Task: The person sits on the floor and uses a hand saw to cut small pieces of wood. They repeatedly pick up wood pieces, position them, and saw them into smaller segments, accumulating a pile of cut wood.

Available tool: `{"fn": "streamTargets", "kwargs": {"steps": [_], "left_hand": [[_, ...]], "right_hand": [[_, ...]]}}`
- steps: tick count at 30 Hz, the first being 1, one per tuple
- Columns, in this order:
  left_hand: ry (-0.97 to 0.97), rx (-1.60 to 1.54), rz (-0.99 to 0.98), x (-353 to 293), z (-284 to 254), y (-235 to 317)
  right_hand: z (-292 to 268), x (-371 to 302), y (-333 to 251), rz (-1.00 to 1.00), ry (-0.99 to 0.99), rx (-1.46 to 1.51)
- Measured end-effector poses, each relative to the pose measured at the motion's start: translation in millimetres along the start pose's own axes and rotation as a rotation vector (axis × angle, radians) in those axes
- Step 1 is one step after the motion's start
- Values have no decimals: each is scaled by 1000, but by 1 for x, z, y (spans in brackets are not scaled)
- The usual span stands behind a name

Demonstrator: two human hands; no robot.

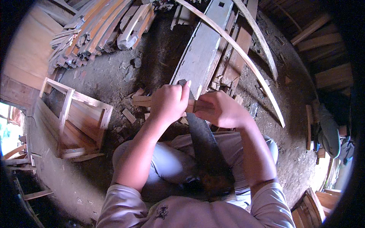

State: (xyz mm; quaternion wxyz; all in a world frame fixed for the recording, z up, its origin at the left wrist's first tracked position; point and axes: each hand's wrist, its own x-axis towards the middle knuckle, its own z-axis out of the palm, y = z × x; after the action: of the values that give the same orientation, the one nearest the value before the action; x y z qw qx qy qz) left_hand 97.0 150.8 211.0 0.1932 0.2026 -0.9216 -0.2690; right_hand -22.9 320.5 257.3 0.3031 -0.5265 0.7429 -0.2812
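Observation:
A hand saw [203,138] slants up from my lap, its wide rusty end toward my body and its narrow tip between my hands. Its toothed edge faces right. Across the upper blade lies a short wooden stick [141,101], one end sticking out left of my left hand [170,102]. That hand is closed round the stick, with its thumb up beside the saw tip. My right hand [221,109] is closed round the stick's other side, right of the blade. The fingers' undersides are hidden, and so is the saw's handle.
Ahead lies a long grey plank [203,49] with other boards beside it. Curved wooden strips [249,62] arch over it. Stacked timber [97,28] lies at the far left, a wooden frame [68,114] nearer. Offcuts [129,116] litter the dirt floor.

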Motion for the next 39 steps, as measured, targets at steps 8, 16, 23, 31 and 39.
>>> {"fn": "streamTargets", "kwargs": {"steps": [8,16,23,31,39], "left_hand": [[-6,358,12,1,22,10],[-25,484,-21,-1,32,23],[-181,782,-52,-14,63,6],[15,184,-186,16,24,-8],[0,-159,-363,20,-7,-16]], "right_hand": [[9,11,17,272,24,-207],[11,4,-10,440,123,-466],[31,5,-10,427,218,-593],[-10,-10,28,437,428,-526],[3,-6,24,198,304,-71]]}}
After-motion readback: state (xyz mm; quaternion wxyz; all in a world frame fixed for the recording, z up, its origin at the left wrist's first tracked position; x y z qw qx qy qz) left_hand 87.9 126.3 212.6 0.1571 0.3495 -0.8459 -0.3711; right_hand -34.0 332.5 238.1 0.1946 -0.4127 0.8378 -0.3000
